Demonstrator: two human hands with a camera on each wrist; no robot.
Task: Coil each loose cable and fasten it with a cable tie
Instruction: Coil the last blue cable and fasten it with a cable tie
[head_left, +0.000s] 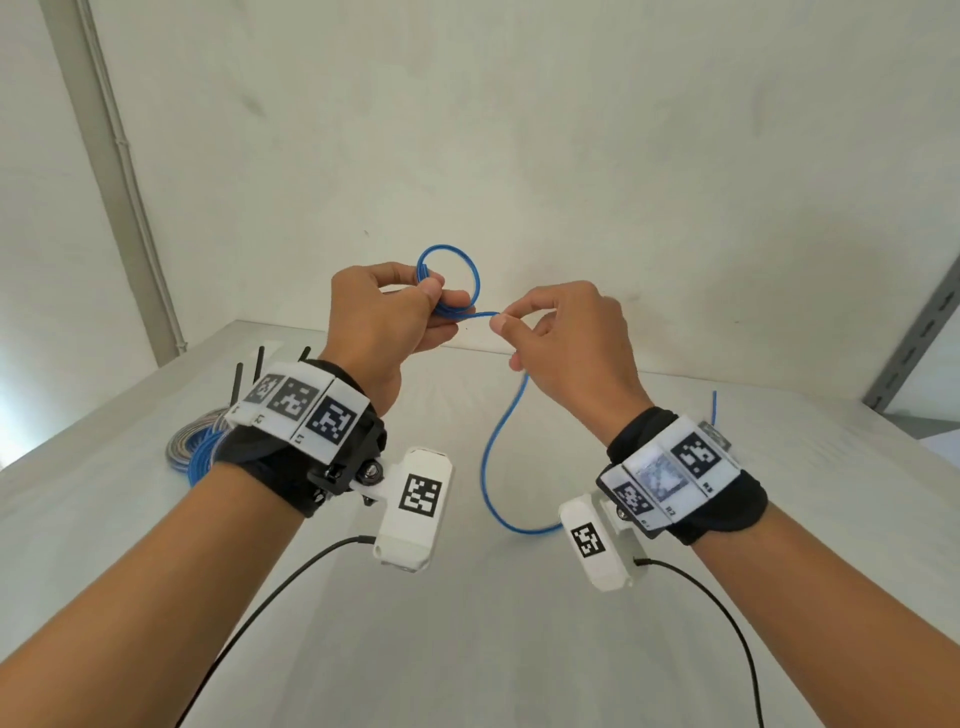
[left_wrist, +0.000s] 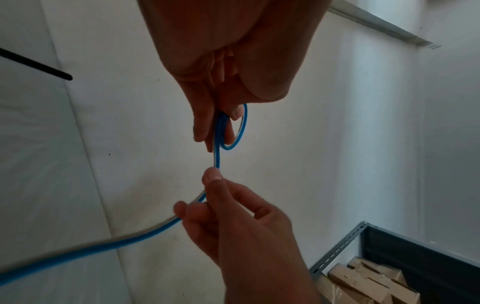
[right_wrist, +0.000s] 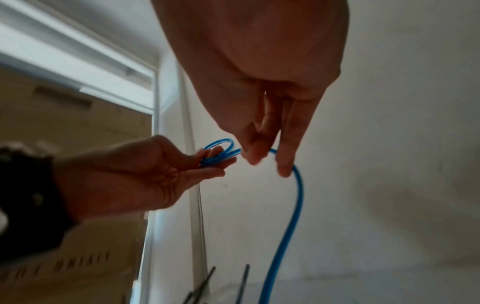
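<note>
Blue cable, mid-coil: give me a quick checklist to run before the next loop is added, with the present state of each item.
1. Coil held: the left hand pinches the loops of the blue cable together. Ok.
2. Feed controlled: the right hand pinches the strand right beside the coil. Ok.
3. Slack available: the free length hangs down and curves across the table. Ok.
4. Free run tangle-free: part passes behind the right wrist. Cannot tell.
5. Cable ties within reach: black ties lie at the left, beside already coiled cables. Ok.
6. Loops even in size: they overlap in every view. Cannot tell.
</note>
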